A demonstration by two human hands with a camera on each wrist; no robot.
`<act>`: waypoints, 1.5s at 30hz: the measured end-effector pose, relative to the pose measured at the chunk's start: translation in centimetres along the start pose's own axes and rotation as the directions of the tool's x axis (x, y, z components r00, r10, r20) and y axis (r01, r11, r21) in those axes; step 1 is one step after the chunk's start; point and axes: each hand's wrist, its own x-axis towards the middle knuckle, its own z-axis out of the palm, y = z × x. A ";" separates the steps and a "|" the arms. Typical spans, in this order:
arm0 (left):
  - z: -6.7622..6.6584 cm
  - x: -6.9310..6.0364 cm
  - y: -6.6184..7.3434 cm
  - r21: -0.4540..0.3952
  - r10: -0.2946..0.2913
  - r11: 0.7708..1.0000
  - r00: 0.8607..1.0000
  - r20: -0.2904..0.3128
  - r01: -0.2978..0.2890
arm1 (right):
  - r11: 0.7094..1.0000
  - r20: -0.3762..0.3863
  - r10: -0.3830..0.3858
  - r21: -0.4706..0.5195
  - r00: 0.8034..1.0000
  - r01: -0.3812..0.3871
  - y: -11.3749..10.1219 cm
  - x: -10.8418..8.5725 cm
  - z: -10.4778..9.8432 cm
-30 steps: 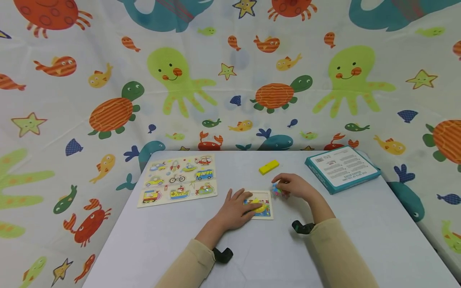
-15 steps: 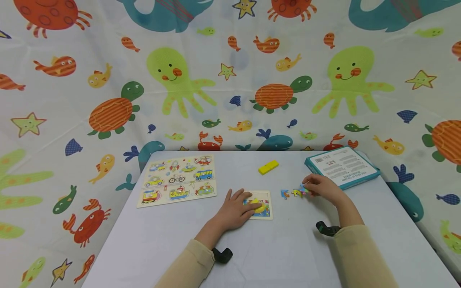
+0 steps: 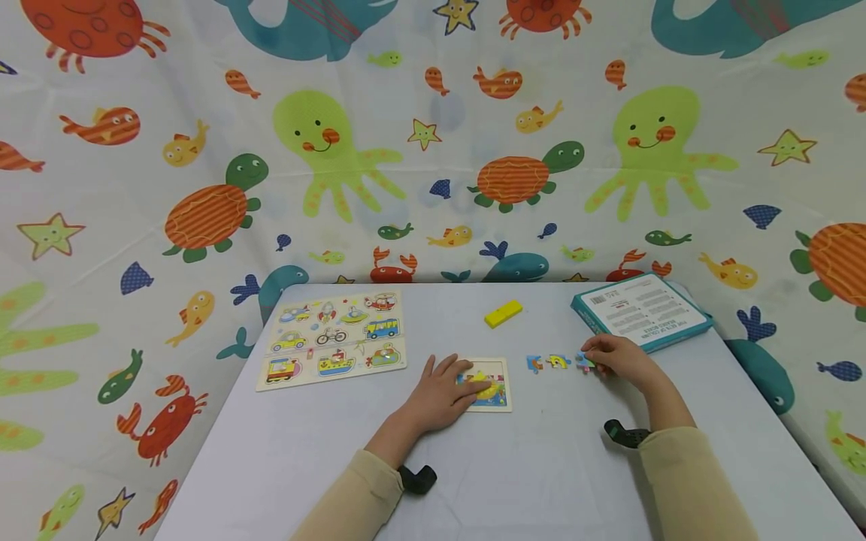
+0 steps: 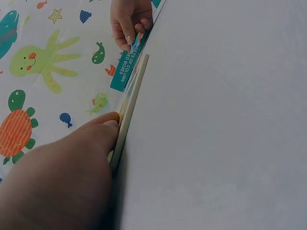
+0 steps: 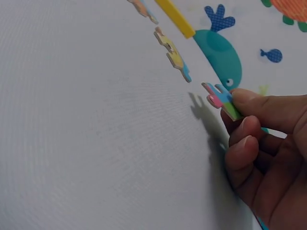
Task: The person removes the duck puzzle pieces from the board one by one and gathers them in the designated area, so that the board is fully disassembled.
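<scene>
My left hand (image 3: 440,397) rests with spread, mostly straight fingers on a small wooden framed jigsaw puzzle (image 3: 508,387) that shows a yellow picture in the middle. To the right of it, my right hand (image 3: 625,366) pinches a blue, pink and green jigsaw piece (image 5: 222,101) between thumb and fingers. The right wrist view shows this piece just above the white table, casting a shadow. Two loose pieces lie in a row between the hands: a blue and orange jigsaw piece (image 3: 534,364) and a yellow jigsaw piece (image 3: 558,361).
A larger wooden board (image 3: 399,359) with vehicle pictures lies at the back left. A yellow block (image 3: 504,314) lies behind the framed puzzle. At the back right is a teal box (image 3: 649,308). A sea-animal cloth (image 3: 419,188) hangs behind the table.
My right hand has moved right, away from the framed puzzle, with two pieces now in view on the table and one still pinched. The left hand stays in place.
</scene>
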 end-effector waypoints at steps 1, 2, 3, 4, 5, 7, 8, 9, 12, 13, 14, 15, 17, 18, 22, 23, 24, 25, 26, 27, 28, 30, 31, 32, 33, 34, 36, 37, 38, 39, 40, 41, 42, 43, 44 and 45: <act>-0.1 0.0 0.0 -0.001 0.001 1.000 1.000 -0.004 -0.001 | 1.000 -0.004 0.005 0.004 1.000 -0.005 -0.1 0.0 0.1; -0.1 0.0 0.0 -0.007 0.001 1.000 1.000 -0.009 -0.001 | 1.000 -0.007 0.010 0.006 1.000 -0.010 -0.1 0.0 0.1; -0.1 0.0 0.0 -0.016 -0.004 1.000 1.000 -0.013 0.003 | 1.000 -0.010 0.012 0.004 1.000 -0.012 -0.2 0.0 0.2; -0.2 0.0 0.0 -0.026 -0.011 1.000 1.000 -0.016 0.011 | 1.000 -0.010 0.013 0.003 1.000 -0.013 -0.3 0.0 0.3; -0.2 0.0 0.0 -0.038 -0.021 0.999 1.000 -0.019 0.020 | 1.000 -0.013 0.015 0.003 1.000 -0.015 -0.4 -0.1 0.3; -0.1 0.0 0.0 -0.065 -0.046 0.997 0.999 -0.023 0.044 | 1.000 -0.020 0.021 -0.007 1.000 -0.021 -0.5 0.0 0.5; -0.1 0.0 -0.1 -0.086 -0.059 0.995 0.998 -0.029 0.056 | 1.000 -0.024 0.022 -0.013 0.999 -0.022 -0.5 0.0 0.5; 0.0 0.1 -0.1 -0.097 -0.072 0.993 0.997 -0.030 0.069 | 1.000 -0.025 0.020 -0.023 0.999 -0.021 -0.6 0.0 0.6; 0.1 0.0 -0.5 -0.112 -0.122 0.987 0.992 -0.026 0.118 | 0.998 -0.029 0.023 -0.052 0.999 -0.025 -0.6 0.1 0.7; 0.1 0.0 -0.6 -0.112 -0.141 0.984 0.990 -0.020 0.138 | 0.998 -0.033 0.027 -0.061 0.999 -0.029 -0.6 0.1 0.8; 0.0 -0.1 -0.7 -0.107 -0.157 0.982 0.988 -0.014 0.154 | 0.997 -0.034 0.027 -0.068 0.999 -0.029 -0.6 0.2 0.8; 0.0 -0.1 -0.8 -0.101 -0.173 0.980 0.985 -0.001 0.172 | 0.997 -0.033 0.025 -0.078 0.999 -0.028 -0.6 0.2 0.9; -0.2 -0.2 -0.9 -0.100 -0.198 0.975 0.980 0.019 0.199 | 0.996 -0.037 0.029 -0.084 0.999 -0.032 -0.6 0.2 1.0; -0.3 -0.3 -0.9 -0.101 -0.207 0.973 0.978 0.028 0.208 | 0.996 -0.040 0.034 -0.082 0.999 -0.037 -0.6 0.2 1.0; -0.5 -0.3 -0.8 -0.098 -0.216 0.971 0.975 0.045 0.220 | 0.995 -0.049 0.035 -0.086 0.998 -0.039 -0.8 0.1 1.3; -0.5 -0.3 -0.8 -0.094 -0.216 0.971 0.975 0.044 0.219 | 0.995 -0.051 0.036 -0.087 0.998 -0.040 -0.8 0.1 1.3; -0.5 -0.3 -0.8 -0.093 -0.214 0.972 0.976 0.043 0.218 | 0.995 -0.055 0.035 -0.095 0.998 -0.040 -0.9 0.0 1.3; -0.5 -0.3 -0.9 -0.092 -0.212 0.972 0.976 0.042 0.215 | 0.994 -0.058 0.035 -0.099 0.998 -0.041 -0.9 0.0 1.4; -0.5 -0.3 -0.9 -0.091 -0.209 0.973 0.977 0.040 0.212 | 0.994 -0.058 0.032 -0.106 0.998 -0.038 -1.0 0.0 1.4; -0.5 -0.4 -0.9 -0.087 -0.204 0.974 0.978 0.039 0.207 | 0.993 -0.062 0.033 -0.110 0.998 -0.039 -1.1 0.0 1.4; -0.5 -0.4 -0.9 -0.086 -0.200 0.975 0.979 0.037 0.203 | 0.992 -0.067 0.038 -0.114 0.997 -0.046 -1.1 -0.1 1.5; -0.6 -0.4 -0.9 -0.084 -0.196 0.976 0.980 0.037 0.198 | 0.991 -0.076 0.038 -0.126 0.996 -0.047 -1.2 -0.1 1.7; -0.6 -0.4 -0.9 -0.082 -0.195 0.977 0.980 0.038 0.198 | 0.991 -0.080 0.038 -0.126 0.996 -0.048 -1.2 -0.1 1.8; -0.6 -0.4 -1.0 -0.080 -0.195 0.977 0.980 0.039 0.198 | 0.990 -0.084 0.036 -0.133 0.996 -0.047 -1.3 -0.2 1.9; -0.6 -0.4 -1.0 -0.079 -0.196 0.977 0.980 0.041 0.198 | 0.989 -0.094 0.044 -0.134 0.995 -0.057 -1.3 -0.2 2.0; -0.6 -0.5 -1.0 -0.081 -0.197 0.977 0.980 0.042 0.200 | 0.989 -0.099 0.044 -0.138 0.994 -0.058 -1.4 -0.3 2.1; -0.6 -0.5 -1.0 -0.081 -0.198 0.976 0.979 0.041 0.201 | 0.986 -0.109 0.040 -0.154 0.993 -0.056 -1.5 -0.3 2.2; -0.6 -0.5 -0.9 -0.082 -0.198 0.976 0.979 0.040 0.201 | 0.985 -0.114 0.038 -0.162 0.993 -0.056 -1.6 -0.3 2.3; -0.6 -0.5 -0.9 -0.081 -0.199 0.976 0.979 0.039 0.201 | 0.983 -0.120 0.036 -0.172 0.992 -0.056 -1.6 -0.4 2.3; -0.6 -0.5 -0.9 -0.079 -0.198 0.977 0.979 0.037 0.200 | 0.982 -0.128 0.035 -0.178 0.991 -0.058 -1.7 -0.4 2.4; -0.6 -0.5 -0.9 -0.077 -0.197 0.977 0.980 0.035 0.199 | 0.981 -0.135 0.024 -0.189 0.991 -0.050 -1.8 -0.5 2.4; -0.6 -0.5 -0.9 -0.075 -0.196 0.977 0.980 0.034 0.198 | 0.978 -0.146 0.011 -0.204 0.989 -0.041 -2.0 -0.5 2.5; -0.6 -0.5 -0.9 -0.074 -0.194 0.978 0.981 0.033 0.196 | 0.976 -0.155 -0.003 -0.217 0.988 -0.031 -2.2 -0.7 2.5; -0.6 -0.5 -0.9 -0.071 -0.193 0.978 0.981 0.032 0.195 | 0.974 -0.169 -0.018 -0.224 0.986 -0.020 -2.5 -0.7 2.6; -0.6 -0.5 -0.8 -0.068 -0.191 0.979 0.981 0.030 0.193 | 0.972 -0.179 -0.035 -0.234 0.983 -0.008 -2.8 -0.8 2.7; -0.6 -0.5 -0.8 -0.066 -0.189 0.979 0.982 0.027 0.191 | 0.971 -0.185 -0.052 -0.240 0.981 0.006 -3.2 -0.8 2.8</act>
